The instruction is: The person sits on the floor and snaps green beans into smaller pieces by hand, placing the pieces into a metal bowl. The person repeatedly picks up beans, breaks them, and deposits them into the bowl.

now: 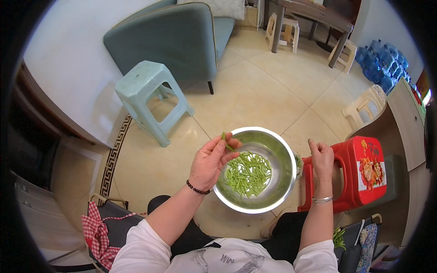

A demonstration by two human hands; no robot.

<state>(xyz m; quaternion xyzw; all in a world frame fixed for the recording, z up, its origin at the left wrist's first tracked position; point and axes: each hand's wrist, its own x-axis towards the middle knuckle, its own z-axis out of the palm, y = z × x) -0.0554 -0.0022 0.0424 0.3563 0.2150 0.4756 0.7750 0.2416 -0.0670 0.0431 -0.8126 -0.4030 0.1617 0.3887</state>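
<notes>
A stainless steel basin (281, 170) stands before me, with many short cut pieces of green vegetable stems (247, 174) on its bottom. Over the basin's left rim my left hand (213, 158) pinches a green stem (224, 137) between thumb and fingers; part of the stem is hidden by the fingers. My right hand (322, 160) is raised to the right of the basin, in front of a red plastic stool, its fingers curled and the thumb side up. Whether something small is between those fingers cannot be told. Uncut green stems (339, 238) lie by my right hip.
The red stool (351, 170) stands close on the right, beside a curved wooden cabinet (396, 129). A pale blue plastic stool (153, 92) is at front left, near a blue-grey sofa (167, 41). A red checked cloth (95, 232) hangs at the left. Blue water bottles (384, 65) are stacked far right.
</notes>
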